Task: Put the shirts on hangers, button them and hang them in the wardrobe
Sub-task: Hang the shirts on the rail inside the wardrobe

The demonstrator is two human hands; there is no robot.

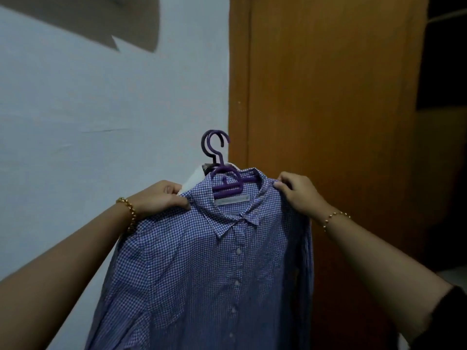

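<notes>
Wardrobe door [328, 122]: flat orange-brown wood, behind and above the right hand [298, 193]. Checked shirt [202, 274] hangs between and below both hands. Thin woven cloth, so I'd expect it to be light, limp and quick to crease. Left hand [161, 198] pinches one shoulder, right hand pinches the other by the collar. Best hold is probably the shoulders, where the hanger backs the cloth. Purple hanger [227, 183]: smooth, likely stiff plastic, hook up, between the hands. Buttons [237, 251]: small, pale; placket looks done up below the collar.

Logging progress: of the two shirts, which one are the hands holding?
The blue checked shirt in front: the left hand and right hand pinch its shoulders. The white shirt behind shows only as a sliver beside the left hand.
</notes>
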